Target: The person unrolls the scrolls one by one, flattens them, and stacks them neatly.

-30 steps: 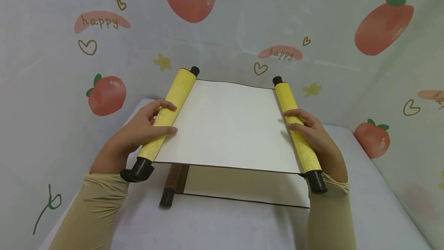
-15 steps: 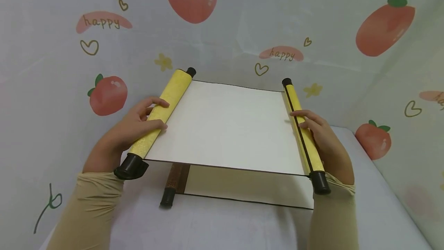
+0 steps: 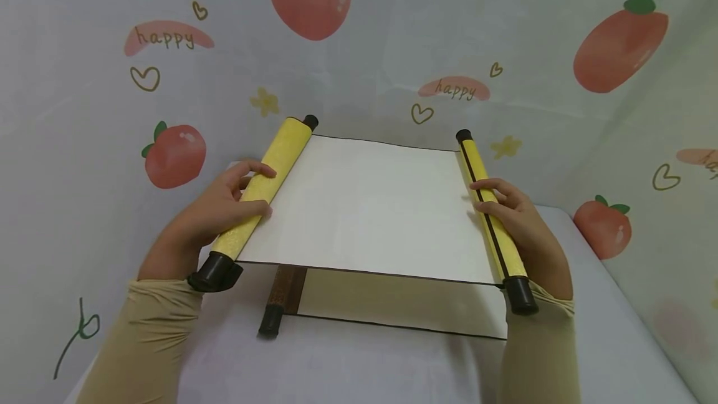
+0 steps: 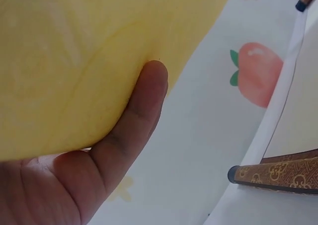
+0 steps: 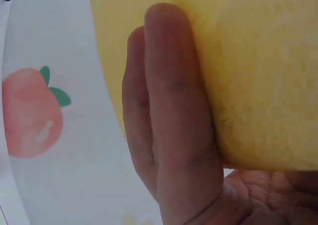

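Note:
A hanging scroll with blank white paper (image 3: 370,211) is held up, stretched between two yellow rolled ends with black knobs. On the left, my left hand (image 3: 215,207) grips the thicker yellow roll (image 3: 283,148), thumb on the paper side. My right hand (image 3: 518,217) holds the thinner right-hand roller (image 3: 507,254), along which a dark strip runs. Fingers of each hand lie against the yellow backing in the left wrist view (image 4: 64,61) and the right wrist view (image 5: 268,86). The raised paper hides most of a second scroll (image 3: 392,301) lying beneath it.
The lower scroll has a brown patterned roller (image 4: 278,175) with dark end knobs and lies on a white-covered table (image 3: 359,366). A white curtain (image 3: 359,73) printed with red fruit, hearts and flowers stands close behind and at the sides.
Both hands have moved slightly apart, widening the stretch of white paper. The right roller has turned and looks thinner, with its dark strip now showing. The lower scroll has stayed put.

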### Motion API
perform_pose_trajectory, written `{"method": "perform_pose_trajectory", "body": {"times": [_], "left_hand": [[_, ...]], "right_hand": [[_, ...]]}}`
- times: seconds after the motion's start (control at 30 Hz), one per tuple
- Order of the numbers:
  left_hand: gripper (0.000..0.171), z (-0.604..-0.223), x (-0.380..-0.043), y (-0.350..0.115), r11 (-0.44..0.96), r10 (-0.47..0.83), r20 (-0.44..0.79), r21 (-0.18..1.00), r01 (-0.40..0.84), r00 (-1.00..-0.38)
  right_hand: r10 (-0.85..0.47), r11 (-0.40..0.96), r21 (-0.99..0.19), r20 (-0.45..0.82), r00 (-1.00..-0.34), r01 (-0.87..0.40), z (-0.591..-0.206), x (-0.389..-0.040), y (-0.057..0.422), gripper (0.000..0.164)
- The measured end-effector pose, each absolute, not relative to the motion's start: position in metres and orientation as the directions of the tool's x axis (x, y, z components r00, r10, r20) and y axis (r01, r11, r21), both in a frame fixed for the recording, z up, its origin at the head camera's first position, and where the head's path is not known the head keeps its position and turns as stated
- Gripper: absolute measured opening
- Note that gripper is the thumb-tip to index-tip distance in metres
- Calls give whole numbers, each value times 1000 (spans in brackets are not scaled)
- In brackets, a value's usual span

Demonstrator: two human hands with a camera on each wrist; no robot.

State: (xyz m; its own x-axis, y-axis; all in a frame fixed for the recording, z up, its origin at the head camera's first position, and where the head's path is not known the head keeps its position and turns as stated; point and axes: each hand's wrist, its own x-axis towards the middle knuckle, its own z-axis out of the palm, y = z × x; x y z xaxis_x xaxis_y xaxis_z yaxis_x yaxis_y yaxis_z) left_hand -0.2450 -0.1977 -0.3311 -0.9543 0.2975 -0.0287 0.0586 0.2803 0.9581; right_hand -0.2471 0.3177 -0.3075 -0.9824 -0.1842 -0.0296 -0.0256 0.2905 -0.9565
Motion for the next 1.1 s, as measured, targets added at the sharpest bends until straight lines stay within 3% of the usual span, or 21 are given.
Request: {"method": "perform_pose_trajectory", "body": {"times": [0.23,0.7,1.1], "left_hand": [[73,-331,-243,-196,254,344,26,960,120,-939],[65,-325,-241,-204,254,267,-31,967,39,-963],[51,-322,-242,-211,219,227,-25,975,26,-974]], "right_hand": [[-198,277,-960,-13,-980,-43,-308,-246,320,38],[-105,322,-945,-92,-990,53,-304,-244,339,32],[-107,373,-927,-2,-994,-38,-301,-244,350,37]]}}
